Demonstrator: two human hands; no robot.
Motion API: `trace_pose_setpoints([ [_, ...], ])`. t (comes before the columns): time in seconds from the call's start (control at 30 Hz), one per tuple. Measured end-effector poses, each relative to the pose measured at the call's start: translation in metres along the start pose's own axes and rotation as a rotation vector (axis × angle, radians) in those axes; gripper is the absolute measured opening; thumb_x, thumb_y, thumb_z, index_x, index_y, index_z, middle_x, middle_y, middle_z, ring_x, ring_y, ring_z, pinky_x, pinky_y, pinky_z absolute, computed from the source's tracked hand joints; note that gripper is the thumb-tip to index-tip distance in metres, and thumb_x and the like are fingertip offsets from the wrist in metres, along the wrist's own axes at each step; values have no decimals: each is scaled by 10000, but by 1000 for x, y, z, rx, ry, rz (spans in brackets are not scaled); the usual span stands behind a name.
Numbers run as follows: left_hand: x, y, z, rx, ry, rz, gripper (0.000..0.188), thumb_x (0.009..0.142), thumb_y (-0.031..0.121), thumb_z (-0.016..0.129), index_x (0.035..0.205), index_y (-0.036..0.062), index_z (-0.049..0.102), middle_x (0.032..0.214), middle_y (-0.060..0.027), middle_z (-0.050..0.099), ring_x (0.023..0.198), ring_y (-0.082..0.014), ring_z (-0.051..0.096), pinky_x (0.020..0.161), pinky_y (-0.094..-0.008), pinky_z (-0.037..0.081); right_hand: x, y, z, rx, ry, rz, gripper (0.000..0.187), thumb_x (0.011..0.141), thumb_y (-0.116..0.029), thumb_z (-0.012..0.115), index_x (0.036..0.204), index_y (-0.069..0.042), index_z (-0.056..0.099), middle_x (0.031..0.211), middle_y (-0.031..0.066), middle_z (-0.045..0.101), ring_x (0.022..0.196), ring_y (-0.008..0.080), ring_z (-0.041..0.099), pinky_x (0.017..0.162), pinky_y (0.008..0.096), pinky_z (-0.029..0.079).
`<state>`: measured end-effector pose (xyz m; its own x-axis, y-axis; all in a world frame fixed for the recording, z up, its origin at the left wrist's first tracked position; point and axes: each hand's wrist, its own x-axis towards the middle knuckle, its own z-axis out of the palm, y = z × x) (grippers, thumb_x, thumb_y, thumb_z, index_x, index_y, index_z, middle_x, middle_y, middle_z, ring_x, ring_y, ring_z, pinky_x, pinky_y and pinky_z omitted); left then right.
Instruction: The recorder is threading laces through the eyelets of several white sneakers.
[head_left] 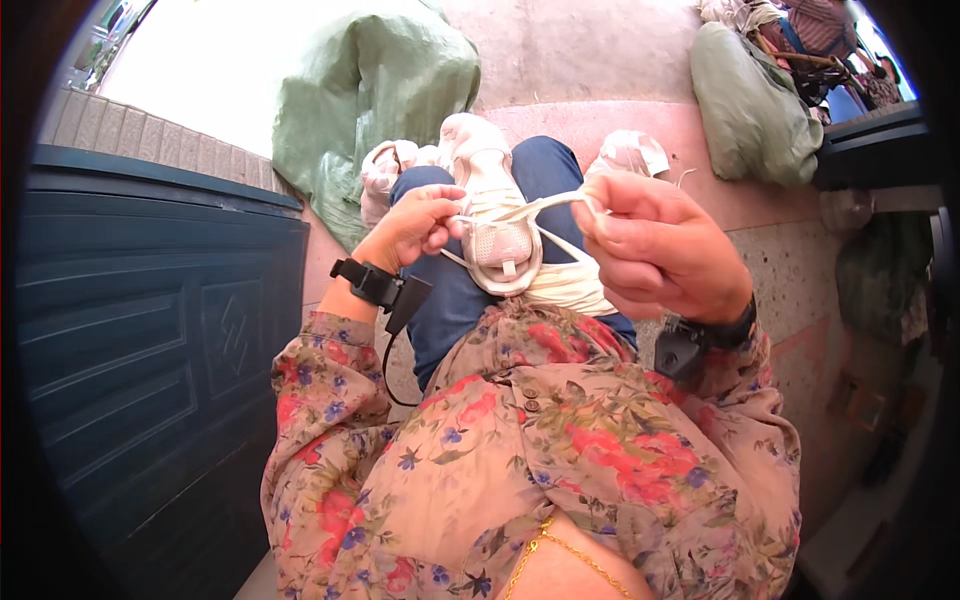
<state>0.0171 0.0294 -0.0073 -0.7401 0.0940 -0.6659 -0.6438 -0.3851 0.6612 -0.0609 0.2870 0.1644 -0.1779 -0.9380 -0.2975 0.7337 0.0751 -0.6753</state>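
The right hand (655,250) pinched the white lace (535,207) tight, and the left hand (415,225) gripped its other end beside the white shoe (495,215) on the lap. I judged that an even pull from both sides would keep the lacing flat.

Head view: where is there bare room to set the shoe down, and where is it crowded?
Bare pink floor lies between the white shoe on the lap and the green sack at upper right. The speckled floor right of the right hand is also free. Around the left hand, more shoes and a green bag crowd in.
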Motion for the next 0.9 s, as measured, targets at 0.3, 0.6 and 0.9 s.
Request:
trace_pose_setpoints([
  [0.3,-24,-5,25,595,256,211,185,775,82,549,917,-22,605,698,-33,587,437,-64,458,389,-226,374,10,-14,11,217,-247,-428,84,950,-131,350,965,-54,318,528,-8,359,368,67,296,359,212,311],
  [0.6,-41,14,78,600,-266,415,133,869,84,543,929,-24,593,696,11,557,596,-44,506,552,-183,421,35,-22,-25,-497,161,-660,182,932,-166,392,931,-15,494,737,58,536,609,117,472,636,275,424],
  [0.9,-67,46,-89,-293,456,560,271,916,265,487,1022,18,524,695,19,488,458,-39,404,378,-170,280,-6,26,-186,44,318,-408,194,879,-200,471,806,-43,558,685,39,516,648,161,499,622,282,411],
])
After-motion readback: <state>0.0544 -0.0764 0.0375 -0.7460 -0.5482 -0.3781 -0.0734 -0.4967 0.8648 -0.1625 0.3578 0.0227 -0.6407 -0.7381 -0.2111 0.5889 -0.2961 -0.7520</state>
